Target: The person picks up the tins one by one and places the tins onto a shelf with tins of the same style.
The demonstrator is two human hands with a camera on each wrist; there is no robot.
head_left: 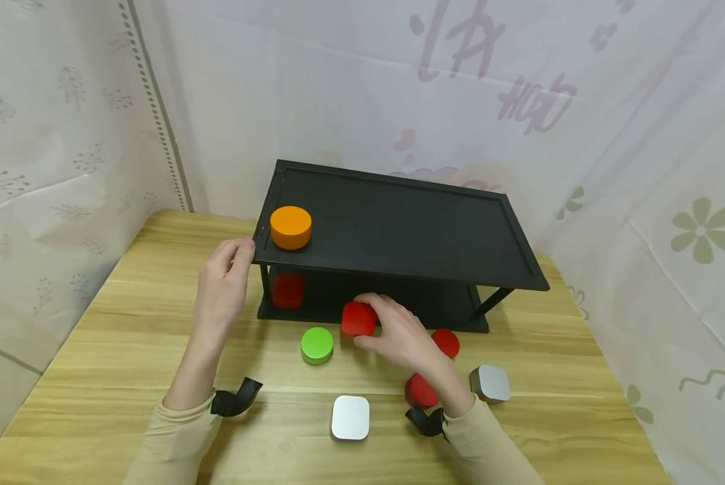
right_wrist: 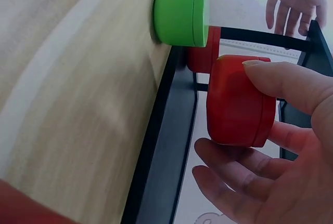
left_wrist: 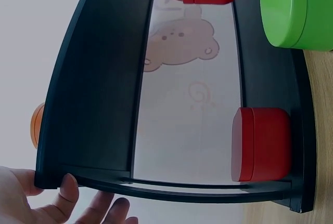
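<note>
My right hand (head_left: 398, 330) grips a red rounded-square tin (head_left: 358, 319) between thumb and fingers, at the front edge of the lower shelf. In the right wrist view the same tin (right_wrist: 239, 102) is held clear of the table. My left hand (head_left: 225, 276) holds the front left corner of a black two-tier shelf (head_left: 398, 222), fingers on both sides of its edge in the left wrist view. Another red rounded-square tin (left_wrist: 261, 144) stands at the left end of the lower tier. An orange round tin (head_left: 291, 228) sits on the top tier's left end.
On the wooden table (head_left: 265, 438), a green round tin (head_left: 317, 345) stands before the shelf. Two red round tins (head_left: 445, 343) lie near the right forearm, one partly covered. One silver square tin (head_left: 350, 417) is in front, another (head_left: 491, 383) at right. Patterned cloth (head_left: 350, 81) hangs behind.
</note>
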